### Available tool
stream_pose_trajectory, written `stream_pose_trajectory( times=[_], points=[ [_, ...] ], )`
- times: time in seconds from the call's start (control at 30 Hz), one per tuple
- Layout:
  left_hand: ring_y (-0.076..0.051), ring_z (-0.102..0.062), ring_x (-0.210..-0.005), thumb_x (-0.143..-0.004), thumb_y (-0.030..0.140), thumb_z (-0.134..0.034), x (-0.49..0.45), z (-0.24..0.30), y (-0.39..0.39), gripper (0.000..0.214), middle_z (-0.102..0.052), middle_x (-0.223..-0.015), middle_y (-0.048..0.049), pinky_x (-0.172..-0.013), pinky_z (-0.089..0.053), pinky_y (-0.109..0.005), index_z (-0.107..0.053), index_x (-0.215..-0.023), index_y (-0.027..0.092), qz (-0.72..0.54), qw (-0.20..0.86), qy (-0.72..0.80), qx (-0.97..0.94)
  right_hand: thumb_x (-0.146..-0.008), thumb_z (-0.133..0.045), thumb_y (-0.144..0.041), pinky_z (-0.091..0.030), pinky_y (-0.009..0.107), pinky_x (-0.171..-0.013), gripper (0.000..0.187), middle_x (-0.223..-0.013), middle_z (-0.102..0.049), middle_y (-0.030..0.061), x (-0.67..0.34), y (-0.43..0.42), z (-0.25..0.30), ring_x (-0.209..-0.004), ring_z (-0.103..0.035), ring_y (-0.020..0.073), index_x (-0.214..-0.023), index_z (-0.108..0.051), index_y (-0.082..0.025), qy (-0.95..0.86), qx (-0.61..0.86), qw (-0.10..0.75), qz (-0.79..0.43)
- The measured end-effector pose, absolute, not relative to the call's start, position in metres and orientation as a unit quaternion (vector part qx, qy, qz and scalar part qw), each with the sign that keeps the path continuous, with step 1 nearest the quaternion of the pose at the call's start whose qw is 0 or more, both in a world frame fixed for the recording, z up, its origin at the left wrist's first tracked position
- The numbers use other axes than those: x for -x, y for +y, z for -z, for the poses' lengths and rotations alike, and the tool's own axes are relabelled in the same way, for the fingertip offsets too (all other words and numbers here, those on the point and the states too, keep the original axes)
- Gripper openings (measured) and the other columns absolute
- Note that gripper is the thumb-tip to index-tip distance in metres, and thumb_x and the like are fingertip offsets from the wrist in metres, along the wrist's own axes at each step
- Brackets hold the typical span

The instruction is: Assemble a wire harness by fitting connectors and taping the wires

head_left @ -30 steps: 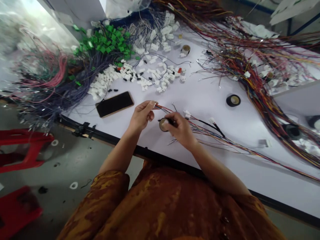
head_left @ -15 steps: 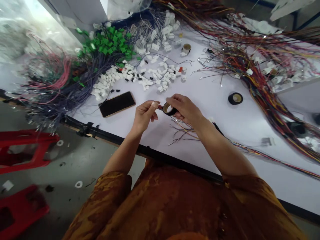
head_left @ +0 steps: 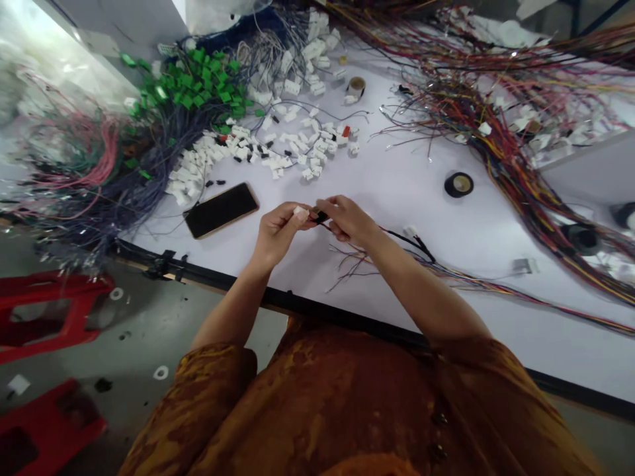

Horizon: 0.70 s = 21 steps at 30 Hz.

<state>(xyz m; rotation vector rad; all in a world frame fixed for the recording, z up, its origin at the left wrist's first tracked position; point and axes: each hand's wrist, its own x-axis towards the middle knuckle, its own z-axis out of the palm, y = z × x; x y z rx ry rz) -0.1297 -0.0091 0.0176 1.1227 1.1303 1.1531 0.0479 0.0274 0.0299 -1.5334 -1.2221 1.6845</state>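
The left hand (head_left: 279, 231) is closed in a pinch on the near end of a wire bundle (head_left: 481, 283), its thumb pressed over the forefinger; a pale patch at the thumb tip is too small to identify. The right hand (head_left: 350, 218) grips a black tape roll (head_left: 321, 215), which sits between the two sets of fingertips, above the table (head_left: 387, 175) and in front of the phone's right end. The bundle passes under the right hand and runs off across the table to the right.

The likeliest trouble is the roll slipping, since only fingertips seem to bear it and little room remains between the hands. Uneven pull could crease the tape or tug the wires out of the left hand's pinch. The loose wire ends (head_left: 342, 264) fan out just below the right hand and might snag if it swings low.

Half a second ago the roll shows its hollow centre; now it is turned nearly edge-on, mostly covered by fingers and nearer the left hand. The phone (head_left: 221, 210) and the spare roll (head_left: 459, 184) lie where they were.
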Motion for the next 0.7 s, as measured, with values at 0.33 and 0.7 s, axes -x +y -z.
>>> stream_pose_trajectory(
  times=[0.33,0.7],
  points=[
    [-0.008,-0.066,-0.049,-0.085,0.058,-0.067,0.122,0.001,0.005,0.039,-0.076,-0.092,-0.0050,-0.040,-0.046,-0.016,-0.065,-0.096,0.021,-0.486,0.577,0.515,-0.407,-0.087,-0.058,-0.027,-0.052,0.033,-0.074,0.018,-0.098,-0.060,0.0073,-0.064,-0.059,-0.022,-0.078,-0.056,0.0160,-0.105,-0.064,-0.023,-0.691,0.478,0.382,-0.385],
    [-0.013,-0.074,-0.073,-0.084,0.056,-0.069,0.114,0.001,-0.007,0.038,-0.076,-0.085,-0.0044,-0.069,-0.061,-0.024,-0.065,-0.094,0.020,-0.525,0.558,0.497,-0.408,-0.082,-0.063,-0.027,-0.028,0.018,-0.038,0.023,-0.065,-0.049,-0.0068,-0.078,0.009,-0.010,-0.043,-0.039,0.0051,-0.104,-0.055,-0.023,-0.222,0.568,0.417,-0.673]
  ],
)
